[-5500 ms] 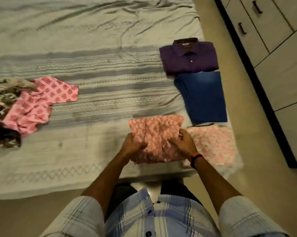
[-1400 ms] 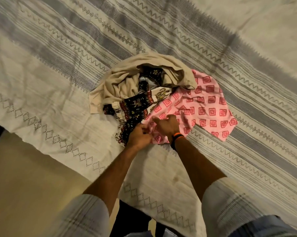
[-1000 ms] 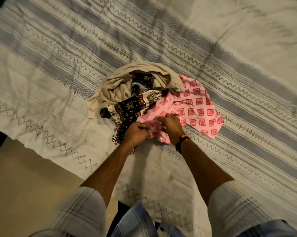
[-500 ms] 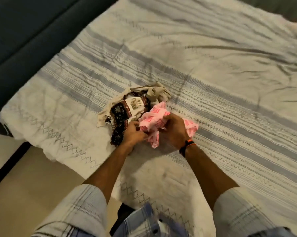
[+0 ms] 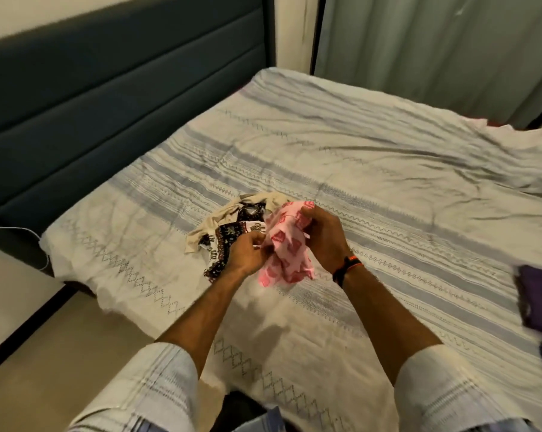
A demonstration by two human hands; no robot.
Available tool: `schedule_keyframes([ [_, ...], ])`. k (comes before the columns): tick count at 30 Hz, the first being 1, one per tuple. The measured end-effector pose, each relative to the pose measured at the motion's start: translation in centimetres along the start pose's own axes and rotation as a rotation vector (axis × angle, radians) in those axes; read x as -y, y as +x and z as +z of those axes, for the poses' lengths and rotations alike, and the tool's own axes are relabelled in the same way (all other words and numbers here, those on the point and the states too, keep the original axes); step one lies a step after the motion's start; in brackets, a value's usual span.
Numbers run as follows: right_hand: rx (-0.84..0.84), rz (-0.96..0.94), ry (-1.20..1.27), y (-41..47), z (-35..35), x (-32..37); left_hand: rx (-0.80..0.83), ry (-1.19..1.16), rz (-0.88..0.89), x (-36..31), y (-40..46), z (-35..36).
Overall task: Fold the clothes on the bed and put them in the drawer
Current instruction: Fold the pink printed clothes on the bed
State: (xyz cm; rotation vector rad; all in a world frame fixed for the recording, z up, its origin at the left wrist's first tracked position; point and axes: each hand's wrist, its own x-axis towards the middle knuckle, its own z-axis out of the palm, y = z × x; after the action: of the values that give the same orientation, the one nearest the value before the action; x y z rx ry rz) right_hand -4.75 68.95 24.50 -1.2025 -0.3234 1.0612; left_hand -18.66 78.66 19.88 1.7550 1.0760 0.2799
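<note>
A pink cloth with red squares [image 5: 287, 251] hangs bunched above the bed [image 5: 357, 169], lifted off the sheet. My left hand [image 5: 246, 252] pinches its left edge and my right hand [image 5: 324, 236] grips its upper right part. Just behind my left hand a crumpled pile [image 5: 232, 227] of beige and dark patterned clothes lies on the striped sheet. At the right edge of the view the folded purple shirt [image 5: 541, 294] shows partly, blurred. The drawer is out of view.
A dark teal padded headboard [image 5: 107, 98] runs along the bed's left side. Grey curtains [image 5: 435, 42] hang behind the far end. Beige floor [image 5: 45, 353] lies at the lower left, beside the bed's near edge.
Both hands took hold of the pink cloth in the pile and lifted it off the bed, gathering it up. The view has tilted up, showing the headboard and curtains.
</note>
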Motion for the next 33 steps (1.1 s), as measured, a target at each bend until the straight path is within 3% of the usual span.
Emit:
schedule_keyframes([
  [4,0.025,-0.087,-0.124,-2.2,-0.1,1.7,-0.031,-0.02,0.079,-2.1,-1.9,-0.1],
  [10,-0.073,-0.11,-0.482,-5.0,-0.8,3.2,-0.097,-0.186,0.105,-5.7,-3.0,-0.9],
  [14,-0.257,-0.124,-0.687,-7.0,-0.9,2.2,-0.039,-0.367,0.114,-8.2,-3.9,-1.4],
  [16,-0.447,-0.198,-0.755,-8.1,-1.0,1.4,0.013,-0.407,0.093,-8.9,-4.3,-1.1],
  [18,-0.561,-0.357,-0.722,-9.4,-0.8,0.9,0.057,-0.443,0.08,-9.6,-4.9,-0.6],
  [20,-0.54,-0.45,-0.659,-10.6,-0.6,0.9,0.084,-0.524,0.066,-10.4,-5.6,0.0],
  [25,-0.27,-0.359,-0.721,-12.9,-1.3,0.7,0.142,-0.679,0.048,-12.8,-7.3,1.4],
  [29,-0.354,-0.384,-0.755,-13.2,-3.4,1.6,0.235,-0.81,0.036,-15.2,-8.7,2.6],
  [33,-0.442,-0.422,-0.544,-12.8,-5.4,3.7,0.313,-0.756,0.087,-16.1,-9.4,3.8],
])
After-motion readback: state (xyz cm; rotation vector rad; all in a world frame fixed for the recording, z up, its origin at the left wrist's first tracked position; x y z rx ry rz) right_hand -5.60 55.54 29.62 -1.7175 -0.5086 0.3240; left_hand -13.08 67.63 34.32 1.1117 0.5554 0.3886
